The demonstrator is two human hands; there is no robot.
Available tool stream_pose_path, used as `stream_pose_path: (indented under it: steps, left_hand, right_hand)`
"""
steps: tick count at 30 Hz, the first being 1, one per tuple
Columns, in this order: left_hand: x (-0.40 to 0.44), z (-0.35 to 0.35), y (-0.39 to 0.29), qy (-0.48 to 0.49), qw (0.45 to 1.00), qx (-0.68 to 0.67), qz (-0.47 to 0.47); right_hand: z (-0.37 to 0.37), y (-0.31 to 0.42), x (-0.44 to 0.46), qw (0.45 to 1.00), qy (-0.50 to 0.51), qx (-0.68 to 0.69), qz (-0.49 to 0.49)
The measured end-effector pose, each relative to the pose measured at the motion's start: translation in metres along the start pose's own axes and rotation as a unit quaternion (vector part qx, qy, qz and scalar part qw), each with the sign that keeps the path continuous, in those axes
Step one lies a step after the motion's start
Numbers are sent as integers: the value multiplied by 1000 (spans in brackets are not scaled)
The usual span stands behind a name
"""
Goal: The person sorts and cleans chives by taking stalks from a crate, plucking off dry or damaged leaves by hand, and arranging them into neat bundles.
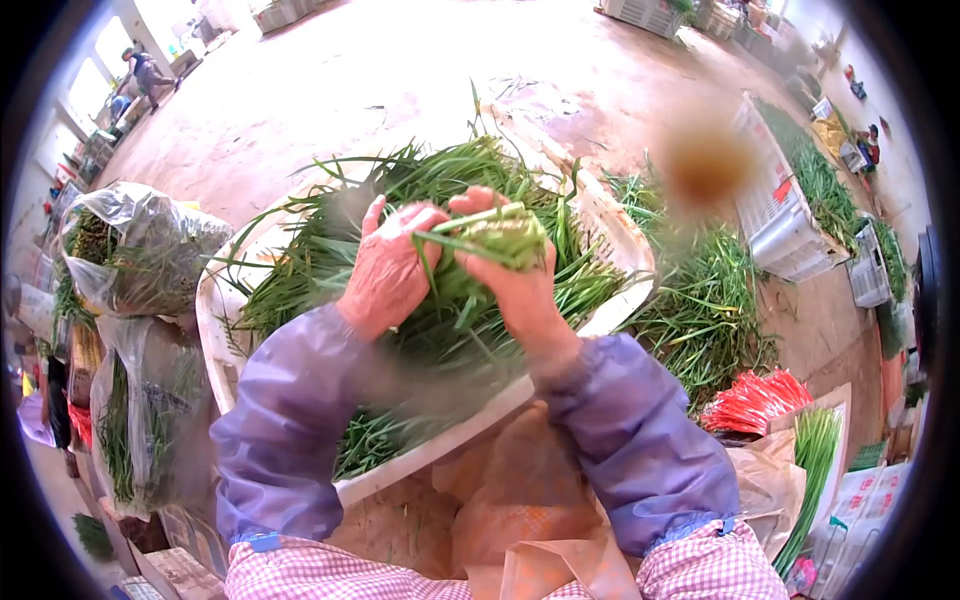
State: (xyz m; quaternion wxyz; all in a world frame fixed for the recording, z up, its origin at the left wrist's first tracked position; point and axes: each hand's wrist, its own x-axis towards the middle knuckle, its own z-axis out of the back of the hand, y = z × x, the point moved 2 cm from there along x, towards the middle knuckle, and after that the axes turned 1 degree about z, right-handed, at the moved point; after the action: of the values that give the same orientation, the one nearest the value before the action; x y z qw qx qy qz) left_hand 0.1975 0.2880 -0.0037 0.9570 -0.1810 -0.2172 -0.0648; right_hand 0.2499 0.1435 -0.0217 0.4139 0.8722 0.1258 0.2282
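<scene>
My right hand (520,295) is wrapped around a bunch of garlic chives (505,238), its pale cut ends facing right. Close beside it, my left hand (392,265) has curled fingers at the bunch's left side, closed on a few loose chive leaves (432,258). Both hands are raised above a large white plastic crate (212,325) heaped with long green chives (450,165). The palm side of my left hand is hidden.
More chives (710,310) lie on the floor to the right. Near them are red ties (755,402) and green strips (812,455). Plastic bags of greens (150,400) stand at left. A filled crate (785,220) is at far right; a person (148,75) is far back.
</scene>
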Motion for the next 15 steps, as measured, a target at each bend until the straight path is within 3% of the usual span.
stream_pose_path:
  steps: [1, 4, 6, 8, 10, 11, 12, 14, 15]
  left_hand:
    - [-4, 22, -16, 81, 996, -32, 33]
    - [-20, 53, -39, 137, 990, -29, 1]
    - [-31, 73, -51, 149, 985, 27, -89]
    - [-38, 88, -61, 176, 973, 99, -114]
    - [-45, 95, -55, 127, 967, 125, -180]
    - [-41, 109, -65, 161, 983, -72, -58]
    - [-35, 126, -76, 184, 944, -266, 70]
    - [-24, 159, -83, 147, 980, -137, -10]
    - [-14, 173, -99, 145, 960, -240, -7]
  right_hand:
    - [-5, 12, -11, 997, 51, -59, 25]
    - [-26, 44, -38, 971, 110, -175, 117]
    - [-38, 55, -41, 898, 176, -301, 267]
    - [-51, 60, -51, 904, 172, -253, 299]
    - [-59, 63, -55, 937, 170, -130, 276]
    - [-65, 75, -58, 966, 127, -87, 206]
    - [-67, 91, -58, 966, 91, -81, 226]
    - [-74, 134, -59, 986, 45, -29, 159]
    - [-75, 158, -61, 993, 35, 2, 117]
